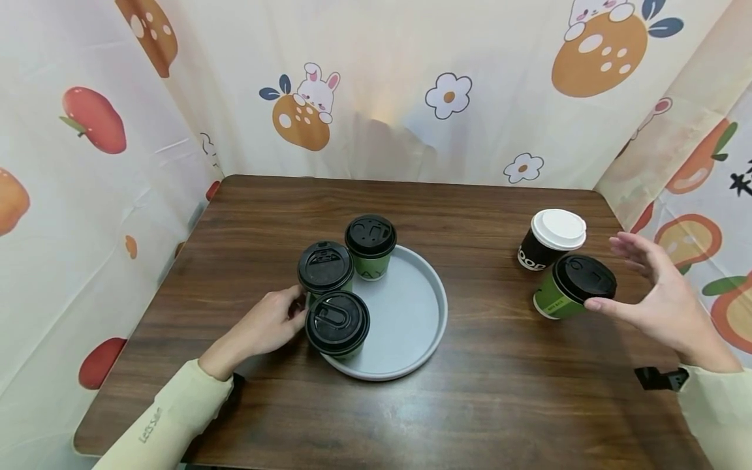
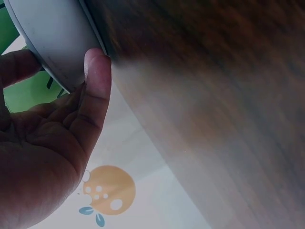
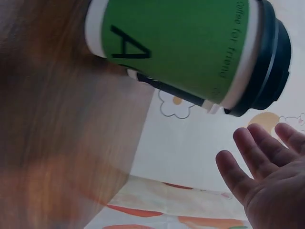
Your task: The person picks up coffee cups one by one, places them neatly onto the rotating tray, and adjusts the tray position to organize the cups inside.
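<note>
- Three green cups crowd the tray (image 1: 405, 313) in the head view: far cup (image 1: 371, 245), middle cup (image 1: 325, 267) and near cup (image 1: 339, 323), bunched along its left rim.
- Same view, left of the tray: the left hand (image 1: 264, 326) grips the rim. With weight gathered there, a lift or tilt could well make the cups slide or topple.
- Same view, right of the tray: the white-lidded cup (image 1: 551, 240) and outer cup (image 1: 570, 287). The right hand (image 1: 675, 303) is spread, grasping nothing; I cannot tell whether its thumb touches the outer cup's lid. A hasty clench might knock that cup into its neighbour.
- Left wrist view: fingers on the tray's smooth, pale wall.
- Right wrist view: fingers apart from the outer cup, green with a black "A", "Coffee for friend", white base and dark lid.
</note>
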A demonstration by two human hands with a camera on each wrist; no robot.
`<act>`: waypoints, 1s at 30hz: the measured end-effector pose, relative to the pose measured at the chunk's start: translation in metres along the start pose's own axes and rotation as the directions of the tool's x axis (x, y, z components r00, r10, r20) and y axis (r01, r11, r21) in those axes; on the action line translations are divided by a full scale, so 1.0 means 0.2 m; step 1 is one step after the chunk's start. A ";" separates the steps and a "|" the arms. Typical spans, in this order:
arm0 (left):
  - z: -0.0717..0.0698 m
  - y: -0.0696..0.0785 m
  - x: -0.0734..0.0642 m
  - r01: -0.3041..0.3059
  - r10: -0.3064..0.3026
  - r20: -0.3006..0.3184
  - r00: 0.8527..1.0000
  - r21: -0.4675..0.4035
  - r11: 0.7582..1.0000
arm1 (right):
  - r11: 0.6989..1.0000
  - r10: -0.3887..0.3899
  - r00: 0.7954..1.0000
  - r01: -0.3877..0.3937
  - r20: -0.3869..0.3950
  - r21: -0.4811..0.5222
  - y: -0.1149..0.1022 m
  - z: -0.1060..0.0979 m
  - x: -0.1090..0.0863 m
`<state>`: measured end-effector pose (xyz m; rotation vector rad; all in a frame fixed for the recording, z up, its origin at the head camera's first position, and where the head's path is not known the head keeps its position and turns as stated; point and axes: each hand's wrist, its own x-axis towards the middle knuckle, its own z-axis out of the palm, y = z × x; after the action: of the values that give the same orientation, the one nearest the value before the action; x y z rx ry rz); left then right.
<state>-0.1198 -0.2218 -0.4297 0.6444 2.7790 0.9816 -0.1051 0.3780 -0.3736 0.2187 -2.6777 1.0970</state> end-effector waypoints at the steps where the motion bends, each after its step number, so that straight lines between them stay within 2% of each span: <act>1: 0.00 0.00 0.00 0.000 0.000 0.003 1.000 -0.003 1.000 | 1.000 -0.002 1.000 0.002 0.007 0.006 0.01 0.00 -0.01; 11: 0.00 0.00 0.00 0.006 -0.006 -0.001 1.000 0.000 1.000 | 0.996 -0.041 0.999 0.039 0.025 0.077 0.11 0.05 -0.03; 21: 0.00 0.00 0.00 0.007 -0.007 0.006 1.000 0.003 1.000 | 0.997 0.027 0.999 -0.029 0.041 0.067 0.19 0.10 -0.06; 30: 0.00 0.00 0.00 0.008 -0.008 0.010 1.000 0.002 1.000 | 0.995 0.101 0.991 -0.101 0.083 -0.010 0.24 0.12 -0.08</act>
<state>-0.1196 -0.2223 -0.4302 0.6366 2.7721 0.9714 -0.1041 0.3953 -0.4269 0.1320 -2.7931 1.1330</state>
